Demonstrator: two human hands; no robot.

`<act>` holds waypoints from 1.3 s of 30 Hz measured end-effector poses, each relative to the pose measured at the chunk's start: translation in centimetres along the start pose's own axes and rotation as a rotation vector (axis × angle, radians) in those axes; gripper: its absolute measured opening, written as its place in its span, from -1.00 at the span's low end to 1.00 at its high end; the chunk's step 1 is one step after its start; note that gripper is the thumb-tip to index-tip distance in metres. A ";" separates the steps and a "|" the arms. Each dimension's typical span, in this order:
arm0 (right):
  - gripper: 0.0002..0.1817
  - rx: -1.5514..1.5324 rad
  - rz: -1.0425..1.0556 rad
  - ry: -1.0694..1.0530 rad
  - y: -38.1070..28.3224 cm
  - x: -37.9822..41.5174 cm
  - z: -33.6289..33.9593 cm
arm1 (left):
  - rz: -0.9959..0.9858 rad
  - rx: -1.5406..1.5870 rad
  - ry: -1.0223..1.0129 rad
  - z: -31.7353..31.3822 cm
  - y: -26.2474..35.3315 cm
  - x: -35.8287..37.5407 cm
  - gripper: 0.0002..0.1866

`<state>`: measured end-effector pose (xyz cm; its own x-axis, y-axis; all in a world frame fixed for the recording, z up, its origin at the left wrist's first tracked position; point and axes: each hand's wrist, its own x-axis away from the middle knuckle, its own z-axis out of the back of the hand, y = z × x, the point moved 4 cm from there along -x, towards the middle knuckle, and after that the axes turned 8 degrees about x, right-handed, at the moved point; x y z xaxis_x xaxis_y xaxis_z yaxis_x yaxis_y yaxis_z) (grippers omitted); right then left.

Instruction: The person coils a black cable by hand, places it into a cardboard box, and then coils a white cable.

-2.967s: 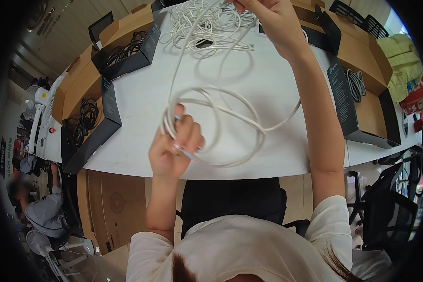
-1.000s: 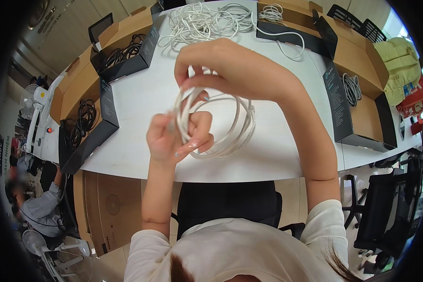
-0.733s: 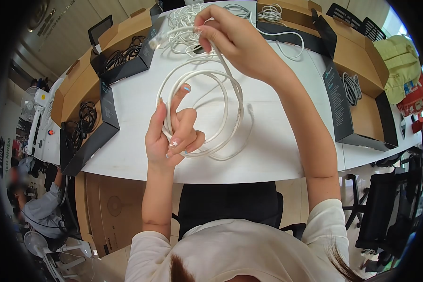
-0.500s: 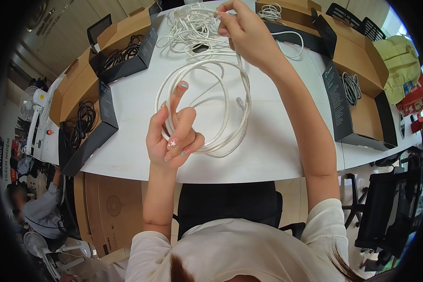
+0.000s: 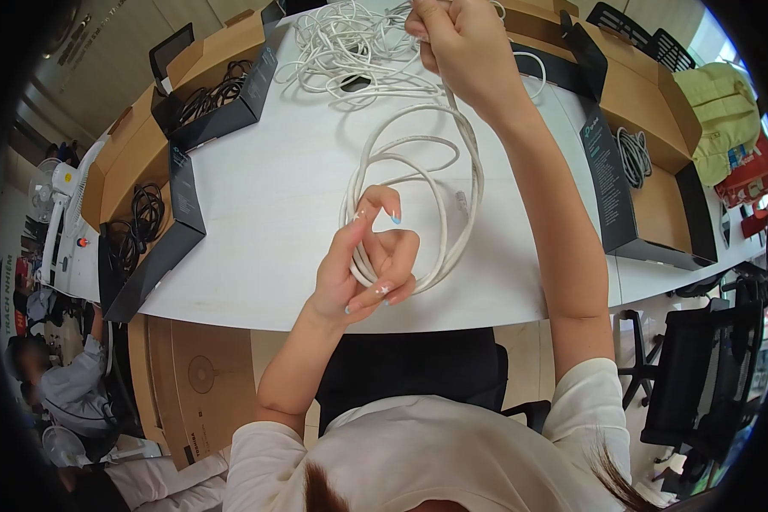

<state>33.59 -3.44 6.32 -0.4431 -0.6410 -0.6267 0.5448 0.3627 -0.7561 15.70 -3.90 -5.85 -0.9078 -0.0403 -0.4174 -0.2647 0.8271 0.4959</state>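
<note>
My left hand (image 5: pixel 370 260) is closed around a loose coil of white network cable (image 5: pixel 477 175), its index finger crooked above the loops. The coil hangs over the near half of the white table, and a clear plug (image 5: pixel 462 200) shows inside it. Farther off, at the top edge of the view, my right hand (image 5: pixel 468 47) pinches a stretch of the same cable that runs up from the coil. Its fingertips are partly cut off by the frame. Just left of that hand lies a large tangle of white cable (image 5: pixel 341 43).
Open black boxes flank the table (image 5: pixel 239 230): a left front box (image 5: pixel 166 269) and a left back box (image 5: pixel 256 94) hold black cables, and a right box (image 5: pixel 610 183) holds a grey cable bundle (image 5: pixel 632 158). A black chair (image 5: pixel 410 363) stands below. Another person (image 5: pixel 72 388) sits far left.
My left hand has shifted right and slightly nearer me, carrying the coil along. My right hand has moved a little up and right, still pinching the cable.
</note>
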 end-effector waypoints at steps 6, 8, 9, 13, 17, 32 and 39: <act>-0.92 -0.037 0.028 0.018 -0.1 0.3 -0.5 | 0.102 -0.172 0.011 -0.6 -1.0 -0.3 -0.67; -0.91 0.019 0.099 0.010 -0.4 0.8 -1.5 | 0.143 -0.196 0.000 -0.7 -1.5 -0.5 -0.66; -0.90 0.050 0.138 -0.003 -0.6 1.1 -2.0 | 0.168 -0.215 -0.022 -0.8 -1.6 -0.5 -0.62; -0.87 0.065 0.169 -0.055 -2.6 2.0 -2.5 | 0.156 -0.210 0.150 -0.3 -1.9 -0.6 -0.59; -0.88 -0.024 0.205 -0.078 -2.4 2.2 -3.3 | 0.073 0.070 0.084 0.4 -1.6 -0.8 -0.47; -0.81 0.080 0.170 -0.079 -0.8 2.2 -3.4 | -0.410 -0.496 0.658 2.5 2.1 -0.8 -0.62; -0.90 -0.268 -0.079 0.058 2.2 0.2 -1.1 | -0.245 -0.494 0.467 1.8 2.1 -1.3 -0.57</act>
<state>33.92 -1.97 4.34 -0.5209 -0.6374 -0.5678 0.3027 0.4840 -0.8210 16.89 -1.14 -5.64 -0.8186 -0.5188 -0.2465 -0.4944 0.4181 0.7621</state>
